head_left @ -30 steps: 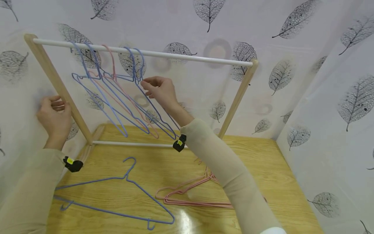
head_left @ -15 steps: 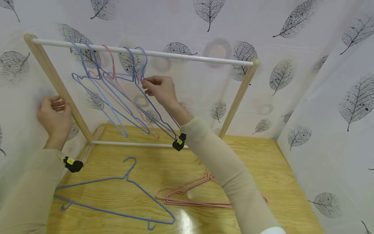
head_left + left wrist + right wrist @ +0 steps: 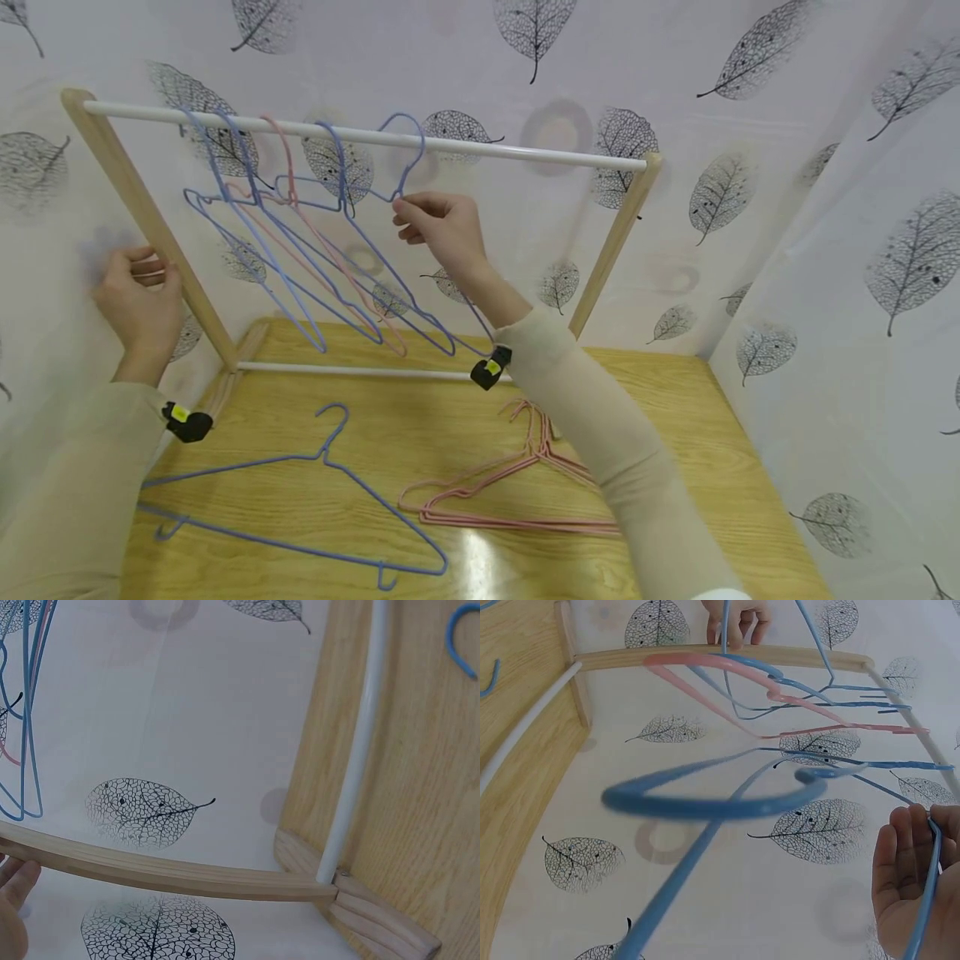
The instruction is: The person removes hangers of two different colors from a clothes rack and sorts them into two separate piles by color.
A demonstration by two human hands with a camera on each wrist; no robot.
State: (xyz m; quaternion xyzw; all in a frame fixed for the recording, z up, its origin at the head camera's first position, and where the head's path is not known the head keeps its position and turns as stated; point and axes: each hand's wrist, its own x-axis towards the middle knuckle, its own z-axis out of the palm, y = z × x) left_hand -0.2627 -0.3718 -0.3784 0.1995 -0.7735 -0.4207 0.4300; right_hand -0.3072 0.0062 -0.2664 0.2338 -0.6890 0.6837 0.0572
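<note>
A blue clothes hanger (image 3: 420, 154) has its hook over the white rail (image 3: 525, 153) of a clothes rack. My right hand (image 3: 447, 229) pinches this hanger just below its hook; the right wrist view also shows the blue hanger (image 3: 928, 892) at the fingers. At the rack's left side, my left hand (image 3: 142, 304) holds the wooden post (image 3: 142, 192), its fingers against the wood. Left of my right hand hang several blue hangers and one pink hanger (image 3: 288, 167). The nearest of them is a blue hanger (image 3: 342, 171).
A blue hanger (image 3: 300, 546) lies flat on the wooden table (image 3: 712, 467), front left. Several pink hangers (image 3: 517, 523) lie stacked to its right, partly behind my right forearm. The rack's right post (image 3: 615, 246) stands beyond. Leaf-patterned cloth (image 3: 480, 50) surrounds the table.
My right hand has moved right along the rail with the blue hanger, widening the gap to the other hung hangers. My left hand has stayed at the post.
</note>
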